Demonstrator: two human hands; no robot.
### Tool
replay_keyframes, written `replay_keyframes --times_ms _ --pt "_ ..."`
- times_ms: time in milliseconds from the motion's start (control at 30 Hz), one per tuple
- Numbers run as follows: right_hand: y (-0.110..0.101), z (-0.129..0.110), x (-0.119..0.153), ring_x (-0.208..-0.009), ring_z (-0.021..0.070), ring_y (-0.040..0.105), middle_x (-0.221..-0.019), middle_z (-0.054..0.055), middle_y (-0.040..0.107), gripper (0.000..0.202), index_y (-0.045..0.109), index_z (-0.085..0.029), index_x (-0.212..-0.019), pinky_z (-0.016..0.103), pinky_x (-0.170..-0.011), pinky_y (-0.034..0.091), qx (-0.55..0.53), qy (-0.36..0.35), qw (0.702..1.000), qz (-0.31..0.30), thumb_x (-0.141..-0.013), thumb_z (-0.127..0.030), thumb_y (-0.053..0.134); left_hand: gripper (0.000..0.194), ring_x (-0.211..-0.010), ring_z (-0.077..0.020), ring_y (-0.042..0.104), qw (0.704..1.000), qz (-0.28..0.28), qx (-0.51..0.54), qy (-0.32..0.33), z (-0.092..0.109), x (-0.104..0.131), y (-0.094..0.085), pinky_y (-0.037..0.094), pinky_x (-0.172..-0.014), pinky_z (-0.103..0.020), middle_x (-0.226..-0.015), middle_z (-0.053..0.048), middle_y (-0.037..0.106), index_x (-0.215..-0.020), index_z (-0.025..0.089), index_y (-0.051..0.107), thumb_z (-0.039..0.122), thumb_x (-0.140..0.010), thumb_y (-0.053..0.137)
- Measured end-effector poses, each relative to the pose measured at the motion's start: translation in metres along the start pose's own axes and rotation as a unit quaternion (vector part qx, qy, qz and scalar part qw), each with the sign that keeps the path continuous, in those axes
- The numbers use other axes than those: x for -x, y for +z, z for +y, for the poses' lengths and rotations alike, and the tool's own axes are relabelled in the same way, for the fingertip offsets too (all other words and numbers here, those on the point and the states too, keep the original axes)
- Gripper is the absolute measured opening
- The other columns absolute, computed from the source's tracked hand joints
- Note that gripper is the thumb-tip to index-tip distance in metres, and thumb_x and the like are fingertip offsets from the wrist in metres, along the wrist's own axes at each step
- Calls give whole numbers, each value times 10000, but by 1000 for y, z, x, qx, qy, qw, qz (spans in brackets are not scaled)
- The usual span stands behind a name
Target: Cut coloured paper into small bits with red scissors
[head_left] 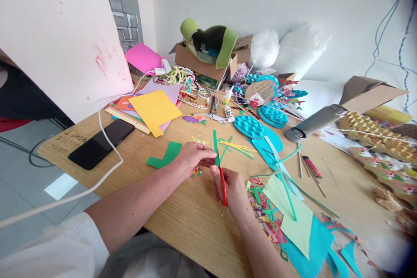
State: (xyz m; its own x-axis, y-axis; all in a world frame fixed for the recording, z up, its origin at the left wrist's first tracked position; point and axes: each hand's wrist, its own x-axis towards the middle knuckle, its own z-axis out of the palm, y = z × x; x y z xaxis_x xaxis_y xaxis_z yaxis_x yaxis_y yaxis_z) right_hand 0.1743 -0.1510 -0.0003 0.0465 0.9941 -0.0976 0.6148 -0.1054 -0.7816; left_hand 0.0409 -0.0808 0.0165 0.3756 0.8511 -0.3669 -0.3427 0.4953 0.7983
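My left hand (195, 155) pinches a narrow green paper strip (215, 140), which stands up between its fingers. In my right hand (233, 186) is a pair of scissors (223, 187) with red handles; the blades meet the strip's lower part and are partly hidden by my fingers. Small colourful paper bits (196, 172) lie on the table below my hands. Left of them rests an L-shaped piece of green paper (167, 155). Just beyond my hands, thin yellow and green paper strips (239, 147) lie crossed in a loose pile.
A black phone (101, 143) and stacked coloured paper (155, 110) lie at the left, with a white cable (112, 150) across. Glue bottles (229, 114) stand behind. At the right are a metal flask (316, 122), paper scraps (265, 213), a lighter (312, 167) and blue sheets (309, 243).
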Motion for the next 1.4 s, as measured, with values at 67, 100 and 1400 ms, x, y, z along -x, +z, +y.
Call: replay_keyframes --times_ms 67,100,1400 --pt "0 0 0 -382 96 385 -408 -1 453 616 438 -179 -526 187 -380 267 3 -1 1000 0 -808 -725 395 201 -527 -145 627 1000 1 -2 -4 0 0 1 480 -536 -234 -565 -60 659 -606 95 664 196 -475 779" --pt "0 0 -1 -382 96 388 -408 -2 450 616 431 -180 -522 187 -380 268 4 -3 1000 0 -809 -724 396 200 -526 -145 626 1000 1 -3 -6 0 1 1 474 -529 -231 -564 -60 658 -604 95 663 194 -474 778" --pt "-6 -13 3 -332 128 489 -398 3 507 608 488 -177 -579 208 -349 342 -85 47 995 0 -774 -749 421 194 -505 -131 601 1000 -5 -2 -1 2 2 1 499 -544 -261 -536 -38 628 -585 94 653 182 -484 792"
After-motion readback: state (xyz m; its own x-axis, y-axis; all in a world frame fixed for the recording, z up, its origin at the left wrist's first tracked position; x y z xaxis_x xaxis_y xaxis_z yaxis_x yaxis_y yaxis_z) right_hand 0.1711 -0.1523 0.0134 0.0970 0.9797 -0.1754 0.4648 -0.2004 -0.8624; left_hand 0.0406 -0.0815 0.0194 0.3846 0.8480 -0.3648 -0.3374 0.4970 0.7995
